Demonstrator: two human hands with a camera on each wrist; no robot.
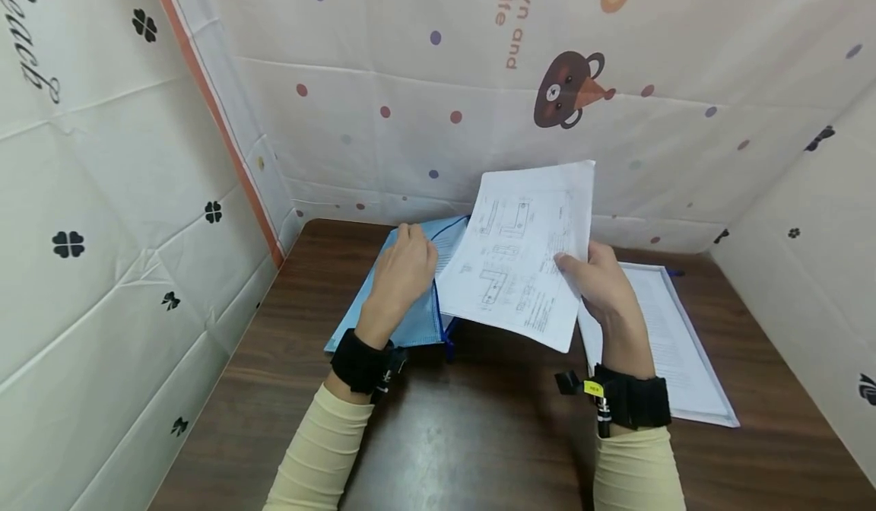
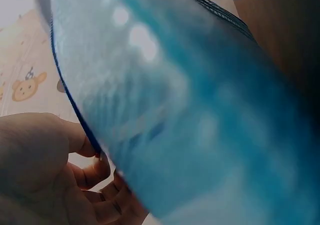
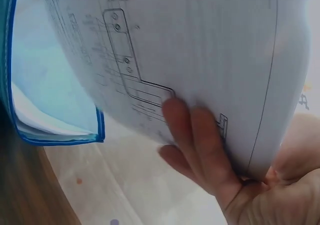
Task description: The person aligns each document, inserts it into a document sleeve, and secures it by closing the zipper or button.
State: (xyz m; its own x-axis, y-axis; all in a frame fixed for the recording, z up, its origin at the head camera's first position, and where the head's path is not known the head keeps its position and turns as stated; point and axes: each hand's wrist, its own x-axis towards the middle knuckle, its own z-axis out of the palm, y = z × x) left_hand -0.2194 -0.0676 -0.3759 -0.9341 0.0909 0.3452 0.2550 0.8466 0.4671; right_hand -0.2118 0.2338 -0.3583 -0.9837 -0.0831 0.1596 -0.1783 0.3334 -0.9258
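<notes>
Dark wooden worktop [image 1: 479, 435] is showing free space at its near edge; at the far edge, the left hand [image 1: 404, 268] is gripping the blue pouch [image 1: 411, 321]. From the left wrist, fingers [image 2: 95, 170] are curling round its rim. From the right wrist, the right hand [image 3: 235, 180] is pinching drawing sheets [image 3: 200, 50].

A makeshift recording booth rather than a lived-in room. Cartoon-printed cloth sheets [image 1: 424, 77] with bears, dots and clovers wall in a dark wooden desk [image 1: 479, 435] on three sides. Printed technical drawings [image 1: 520, 256] suggest office paperwork.
</notes>
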